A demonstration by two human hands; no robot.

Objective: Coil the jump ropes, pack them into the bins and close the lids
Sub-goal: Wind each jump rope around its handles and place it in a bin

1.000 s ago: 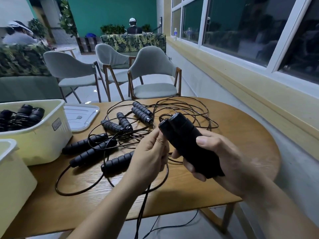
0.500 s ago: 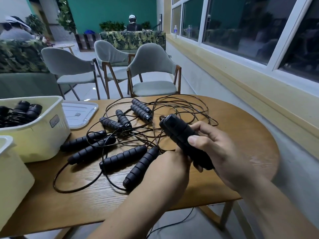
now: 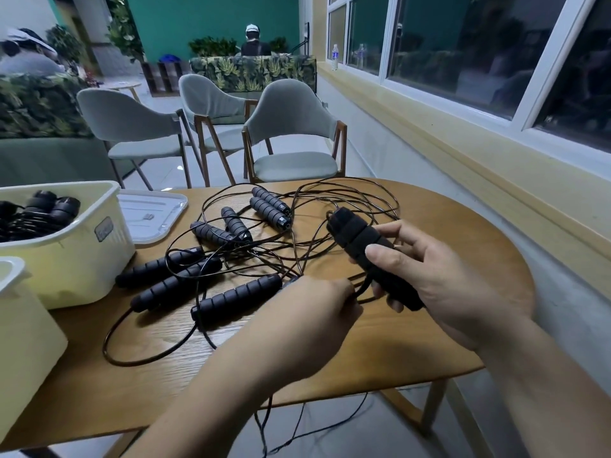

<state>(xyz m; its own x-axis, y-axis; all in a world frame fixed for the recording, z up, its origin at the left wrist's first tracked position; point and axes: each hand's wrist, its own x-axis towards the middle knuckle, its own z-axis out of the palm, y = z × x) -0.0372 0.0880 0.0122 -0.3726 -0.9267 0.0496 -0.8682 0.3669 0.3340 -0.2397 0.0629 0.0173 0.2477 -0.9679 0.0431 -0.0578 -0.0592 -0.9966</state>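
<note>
The table (image 3: 463, 259) is carrying an open bin (image 3: 76, 259) at its left, part-filled with coiled ropes, its lid (image 3: 148, 213) lying beside it so packing can go on, while loose jump ropes (image 3: 231, 252) are sprawling tangled mid-table. The right grip (image 3: 439, 276) is clamping paired handles (image 3: 357, 239) above the table, likely as a winding core. The left grip (image 3: 317, 312) is pinching a cord (image 3: 360, 289) just below them, probably drawing it taut.

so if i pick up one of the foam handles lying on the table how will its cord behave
Probably floppy: the thin cords lie in loose loops and one hangs limp off the table edge. It will likely snag and drag neighbours, since the loops cross over several handles. The ribbed foam looks grippy, so slipping seems unlikely.
</note>
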